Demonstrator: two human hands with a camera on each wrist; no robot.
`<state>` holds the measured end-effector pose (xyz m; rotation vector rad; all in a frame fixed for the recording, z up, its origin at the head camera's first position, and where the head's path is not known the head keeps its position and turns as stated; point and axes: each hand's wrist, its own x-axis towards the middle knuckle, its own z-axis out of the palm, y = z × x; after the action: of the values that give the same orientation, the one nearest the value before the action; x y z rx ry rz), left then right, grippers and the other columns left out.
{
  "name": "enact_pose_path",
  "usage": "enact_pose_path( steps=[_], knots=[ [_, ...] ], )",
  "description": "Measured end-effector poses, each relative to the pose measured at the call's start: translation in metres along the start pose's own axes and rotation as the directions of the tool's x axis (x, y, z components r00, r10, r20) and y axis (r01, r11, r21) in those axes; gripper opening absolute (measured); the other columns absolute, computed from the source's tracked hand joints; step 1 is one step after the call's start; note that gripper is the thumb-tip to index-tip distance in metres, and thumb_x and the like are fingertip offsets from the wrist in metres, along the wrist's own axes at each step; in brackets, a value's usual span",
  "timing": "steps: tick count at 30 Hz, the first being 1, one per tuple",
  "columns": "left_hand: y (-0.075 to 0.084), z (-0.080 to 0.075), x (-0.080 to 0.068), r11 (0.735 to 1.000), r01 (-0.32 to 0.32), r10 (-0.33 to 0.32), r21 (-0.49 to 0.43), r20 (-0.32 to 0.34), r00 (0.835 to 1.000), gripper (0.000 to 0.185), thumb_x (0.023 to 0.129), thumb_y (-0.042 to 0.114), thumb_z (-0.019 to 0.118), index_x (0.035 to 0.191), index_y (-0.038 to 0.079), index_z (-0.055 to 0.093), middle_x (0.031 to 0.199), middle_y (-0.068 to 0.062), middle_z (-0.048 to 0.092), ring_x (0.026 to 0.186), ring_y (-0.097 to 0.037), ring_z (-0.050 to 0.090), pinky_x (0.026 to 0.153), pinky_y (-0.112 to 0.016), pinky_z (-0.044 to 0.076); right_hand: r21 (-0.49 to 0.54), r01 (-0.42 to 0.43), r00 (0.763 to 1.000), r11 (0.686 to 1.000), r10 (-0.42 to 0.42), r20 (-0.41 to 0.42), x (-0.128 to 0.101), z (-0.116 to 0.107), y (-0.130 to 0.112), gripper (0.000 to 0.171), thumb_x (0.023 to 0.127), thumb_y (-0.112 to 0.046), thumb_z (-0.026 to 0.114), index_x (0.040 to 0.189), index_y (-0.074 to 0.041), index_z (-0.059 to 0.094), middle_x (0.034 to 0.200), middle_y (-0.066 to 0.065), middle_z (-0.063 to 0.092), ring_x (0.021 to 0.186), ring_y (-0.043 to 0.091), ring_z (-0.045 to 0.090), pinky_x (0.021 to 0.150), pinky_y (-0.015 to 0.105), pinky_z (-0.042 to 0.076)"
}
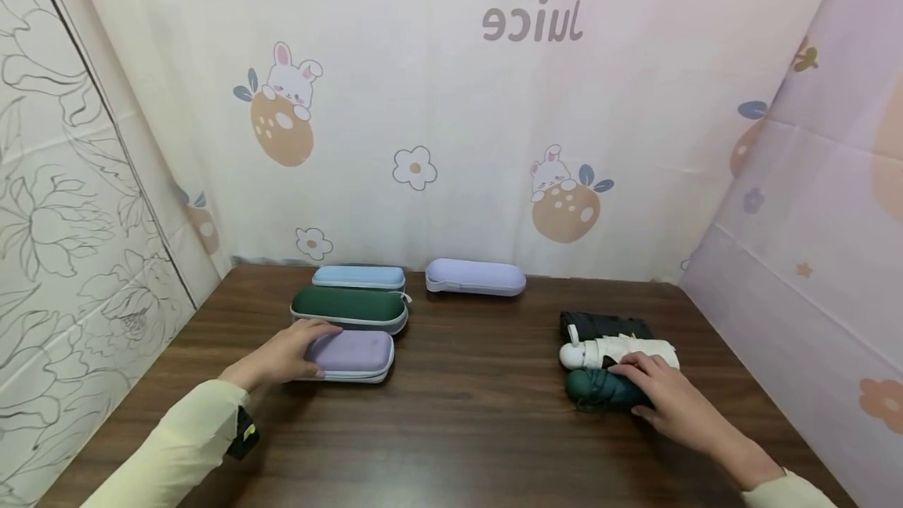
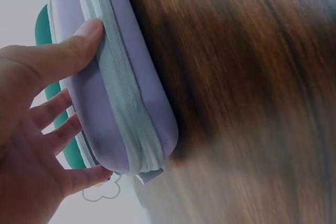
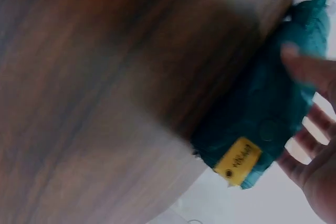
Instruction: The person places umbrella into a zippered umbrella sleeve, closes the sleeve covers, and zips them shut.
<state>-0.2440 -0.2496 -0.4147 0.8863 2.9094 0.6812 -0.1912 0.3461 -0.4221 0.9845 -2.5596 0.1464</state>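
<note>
My left hand (image 1: 289,351) grips the left end of a lavender zippered case (image 1: 356,353), its thumb on the near side by the pale zip band and its fingers on the far side. Behind that case lies a dark green zippered case (image 1: 349,304). On the right, my right hand (image 1: 673,394) holds a folded dark green umbrella (image 1: 596,389), thumb on the near side and fingers over the far side. A yellow tag (image 3: 238,160) shows on its end in the right wrist view. A white folded umbrella (image 1: 600,351) and a black one (image 1: 600,324) lie behind it.
A light blue case (image 1: 360,277) lies behind the green case, near the table's back edge. To its right sits a pale violet case (image 1: 476,277). Patterned curtains (image 1: 423,100) stand around the brown wooden table (image 1: 480,414).
</note>
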Motion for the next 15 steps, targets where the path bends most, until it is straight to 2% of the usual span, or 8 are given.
enact_pose_path(
  steps=[8,15],
  knots=[
    [0.0046,-0.0005,0.0009,0.999,0.007,-0.006,0.047,-0.017,1.000,0.059,0.075,0.007,0.079,0.130,0.003,0.056,0.132,-0.022,0.049,0.121,-0.041,0.045,0.094,-0.056,0.039,-0.017,0.013,0.999,1.000,-0.013,-0.032,-0.0007,0.0024,0.0021,0.068,0.049,-0.001,0.089,0.112,-0.007,0.065,0.108,0.003,0.055,0.091,0.023,0.053,0.073,0.045,0.047],
    [0.0086,-0.0039,0.0016,0.998,0.047,-0.048,0.042,0.015,0.999,0.056,0.079,0.010,0.077,0.131,0.005,0.057,0.134,-0.022,0.048,0.123,-0.042,0.043,0.094,-0.058,0.039,-0.017,0.013,0.998,1.000,-0.014,-0.057,-0.0022,0.0071,0.0016,0.070,0.048,0.001,0.090,0.113,-0.008,0.065,0.108,0.006,0.055,0.093,0.025,0.053,0.074,0.046,0.046]
  ],
)
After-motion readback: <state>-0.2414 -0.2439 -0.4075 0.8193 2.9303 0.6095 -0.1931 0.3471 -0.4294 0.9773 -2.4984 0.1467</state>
